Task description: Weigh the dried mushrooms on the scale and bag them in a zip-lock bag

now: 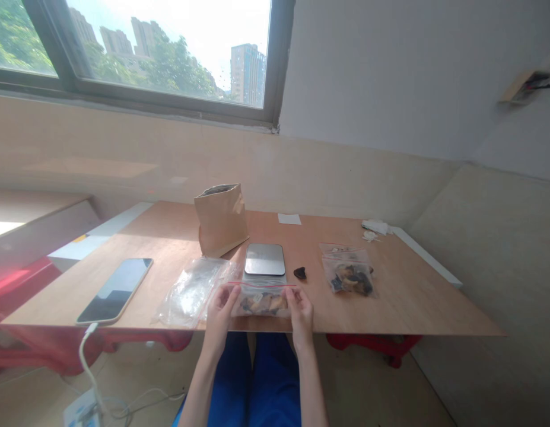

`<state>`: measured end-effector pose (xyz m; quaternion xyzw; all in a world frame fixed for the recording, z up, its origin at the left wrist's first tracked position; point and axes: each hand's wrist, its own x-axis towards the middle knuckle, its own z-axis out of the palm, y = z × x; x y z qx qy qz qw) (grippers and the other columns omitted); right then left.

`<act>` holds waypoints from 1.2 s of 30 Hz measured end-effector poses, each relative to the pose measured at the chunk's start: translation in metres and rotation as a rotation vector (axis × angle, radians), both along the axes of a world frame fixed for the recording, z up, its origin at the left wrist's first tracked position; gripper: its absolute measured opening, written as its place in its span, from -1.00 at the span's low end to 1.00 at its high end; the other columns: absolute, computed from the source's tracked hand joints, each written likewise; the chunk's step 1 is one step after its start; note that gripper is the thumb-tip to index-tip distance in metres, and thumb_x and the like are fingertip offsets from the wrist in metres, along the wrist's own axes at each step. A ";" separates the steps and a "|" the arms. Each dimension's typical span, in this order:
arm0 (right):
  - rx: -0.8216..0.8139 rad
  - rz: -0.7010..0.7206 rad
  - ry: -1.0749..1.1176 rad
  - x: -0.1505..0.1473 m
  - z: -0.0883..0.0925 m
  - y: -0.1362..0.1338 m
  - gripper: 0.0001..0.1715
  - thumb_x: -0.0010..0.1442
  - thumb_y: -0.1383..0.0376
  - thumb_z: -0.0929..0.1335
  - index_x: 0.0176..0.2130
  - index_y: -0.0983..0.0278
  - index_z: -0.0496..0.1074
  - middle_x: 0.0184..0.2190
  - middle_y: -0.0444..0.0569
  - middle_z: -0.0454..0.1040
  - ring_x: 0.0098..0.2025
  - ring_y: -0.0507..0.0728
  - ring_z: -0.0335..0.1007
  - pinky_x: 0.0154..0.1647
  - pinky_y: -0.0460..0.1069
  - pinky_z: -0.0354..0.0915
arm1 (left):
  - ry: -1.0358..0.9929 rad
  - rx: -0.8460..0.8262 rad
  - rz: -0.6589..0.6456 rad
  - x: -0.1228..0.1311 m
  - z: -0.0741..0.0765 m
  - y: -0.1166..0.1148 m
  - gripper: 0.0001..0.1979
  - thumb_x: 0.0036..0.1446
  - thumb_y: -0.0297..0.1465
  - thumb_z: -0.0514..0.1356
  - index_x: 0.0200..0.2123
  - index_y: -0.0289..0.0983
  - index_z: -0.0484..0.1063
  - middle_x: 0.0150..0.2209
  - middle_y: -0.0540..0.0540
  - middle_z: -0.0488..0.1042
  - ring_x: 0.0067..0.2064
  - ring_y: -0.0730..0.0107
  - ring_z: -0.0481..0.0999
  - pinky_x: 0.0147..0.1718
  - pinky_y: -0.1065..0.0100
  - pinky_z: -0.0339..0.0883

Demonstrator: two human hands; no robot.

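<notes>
Both my hands pinch the top corners of a clear zip bag (262, 304) with a red seal line, held at the table's front edge. Brown and dark dried pieces lie inside it. My left hand (222, 303) grips the left end of the seal, and my right hand (300, 305) grips the right end. Just behind the bag sits a small digital scale (264, 260) with a bare silver plate. One dark dried piece (300, 273) rests on the table to the right of the scale. Farther right lies another filled zip bag (349, 276).
Flat clear plastic bags (192, 290) lie left of my hands. A brown paper pouch (221, 219) stands open behind them. A phone (117, 290) on a white cable (85, 350) is at the left edge. White paper (289, 219) and crumpled tissue (377, 227) lie at the back.
</notes>
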<state>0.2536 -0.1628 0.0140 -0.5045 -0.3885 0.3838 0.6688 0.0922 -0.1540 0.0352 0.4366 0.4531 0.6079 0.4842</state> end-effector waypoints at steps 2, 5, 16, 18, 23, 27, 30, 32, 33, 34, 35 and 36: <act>-0.012 0.045 0.017 -0.001 0.000 0.000 -0.67 0.02 0.09 0.36 -0.34 0.32 0.44 -0.39 -0.04 0.51 -0.29 0.10 0.43 -0.22 -0.04 0.31 | -0.015 -0.003 -0.026 0.001 0.000 0.000 -0.67 -0.05 -0.19 0.21 -0.29 -0.31 0.44 -0.28 -0.10 0.49 -0.15 0.27 0.44 -0.11 0.31 0.26; -0.027 0.072 -0.002 -0.002 -0.001 0.000 -0.67 0.01 0.11 0.38 -0.31 0.32 0.46 -0.34 -0.01 0.52 -0.25 0.13 0.44 -0.19 -0.01 0.32 | -0.041 -0.037 -0.058 0.004 0.000 0.000 -0.65 -0.07 -0.19 0.23 -0.26 -0.31 0.46 -0.23 -0.12 0.51 -0.11 0.23 0.44 -0.08 0.28 0.25; -0.029 0.066 -0.022 0.002 -0.002 0.002 -0.66 -0.01 0.12 0.40 -0.33 0.34 0.49 -0.33 0.02 0.53 -0.22 0.15 0.44 -0.12 0.02 0.31 | -0.007 -0.051 -0.023 0.004 0.003 -0.002 -0.71 -0.10 -0.21 0.25 -0.38 -0.32 0.49 -0.37 -0.08 0.53 -0.21 0.26 0.47 -0.15 0.31 0.29; -0.029 0.064 0.002 0.001 -0.001 0.002 -0.65 -0.02 0.12 0.40 -0.31 0.35 0.49 -0.31 0.03 0.54 -0.20 0.15 0.44 -0.10 0.03 0.30 | -0.018 -0.049 -0.010 0.005 0.004 -0.002 -0.71 -0.11 -0.21 0.26 -0.38 -0.31 0.49 -0.37 -0.08 0.53 -0.22 0.28 0.47 -0.14 0.31 0.28; -0.019 0.018 0.001 -0.002 0.003 0.000 -0.63 -0.03 0.10 0.40 -0.31 0.35 0.49 -0.31 0.05 0.54 -0.21 0.15 0.45 -0.11 0.03 0.31 | -0.013 -0.041 0.014 0.007 0.003 -0.003 -0.70 -0.11 -0.20 0.25 -0.37 -0.32 0.48 -0.35 -0.09 0.53 -0.22 0.28 0.47 -0.15 0.31 0.28; -0.008 -0.025 -0.046 -0.006 0.004 -0.001 -0.64 0.00 0.12 0.39 -0.31 0.36 0.49 -0.31 0.05 0.53 -0.23 0.15 0.44 -0.14 0.02 0.32 | -0.028 -0.031 0.056 0.009 0.000 -0.005 -0.71 -0.09 -0.21 0.24 -0.36 -0.32 0.47 -0.35 -0.09 0.53 -0.23 0.28 0.47 -0.15 0.30 0.29; 0.005 -0.019 -0.056 -0.007 0.004 -0.001 -0.66 0.01 0.13 0.38 -0.32 0.36 0.49 -0.33 0.05 0.53 -0.26 0.14 0.45 -0.19 0.00 0.34 | -0.022 -0.026 0.079 0.010 -0.004 -0.004 -0.71 -0.08 -0.21 0.23 -0.36 -0.32 0.46 -0.35 -0.08 0.52 -0.23 0.28 0.47 -0.15 0.29 0.28; 0.000 -0.006 -0.049 -0.007 0.003 0.000 -0.67 0.02 0.13 0.38 -0.32 0.36 0.48 -0.35 0.04 0.53 -0.28 0.14 0.45 -0.22 0.00 0.34 | -0.012 -0.030 0.045 0.009 -0.006 -0.003 -0.70 -0.06 -0.20 0.22 -0.35 -0.32 0.47 -0.35 -0.09 0.53 -0.22 0.27 0.47 -0.15 0.29 0.28; -0.005 0.002 -0.042 -0.006 0.002 0.000 -0.67 0.01 0.13 0.38 -0.32 0.35 0.48 -0.36 0.03 0.53 -0.28 0.14 0.45 -0.23 -0.01 0.34 | -0.007 -0.036 0.021 0.008 -0.006 -0.002 -0.70 -0.05 -0.20 0.21 -0.35 -0.32 0.47 -0.34 -0.10 0.53 -0.22 0.27 0.47 -0.15 0.29 0.29; -0.011 0.012 -0.033 -0.005 0.001 0.000 -0.67 0.01 0.12 0.38 -0.32 0.35 0.48 -0.36 0.03 0.53 -0.28 0.14 0.45 -0.23 -0.01 0.35 | 0.000 -0.043 -0.007 0.007 -0.007 -0.002 -0.69 -0.04 -0.19 0.21 -0.35 -0.32 0.48 -0.34 -0.10 0.53 -0.22 0.26 0.47 -0.16 0.29 0.29; -0.017 0.024 -0.022 -0.004 0.000 0.001 -0.67 0.00 0.12 0.38 -0.33 0.34 0.48 -0.36 0.03 0.54 -0.28 0.14 0.46 -0.23 0.00 0.35 | 0.006 -0.049 -0.032 0.007 -0.008 -0.001 -0.69 -0.04 -0.19 0.21 -0.35 -0.32 0.48 -0.34 -0.10 0.53 -0.22 0.26 0.48 -0.16 0.29 0.29; -0.022 0.036 -0.010 -0.002 -0.001 0.001 -0.67 0.00 0.12 0.39 -0.33 0.34 0.48 -0.37 0.02 0.54 -0.28 0.14 0.46 -0.23 0.00 0.36 | 0.012 -0.053 -0.053 0.006 -0.008 -0.001 -0.69 -0.04 -0.18 0.21 -0.35 -0.32 0.48 -0.33 -0.11 0.53 -0.21 0.25 0.48 -0.16 0.29 0.29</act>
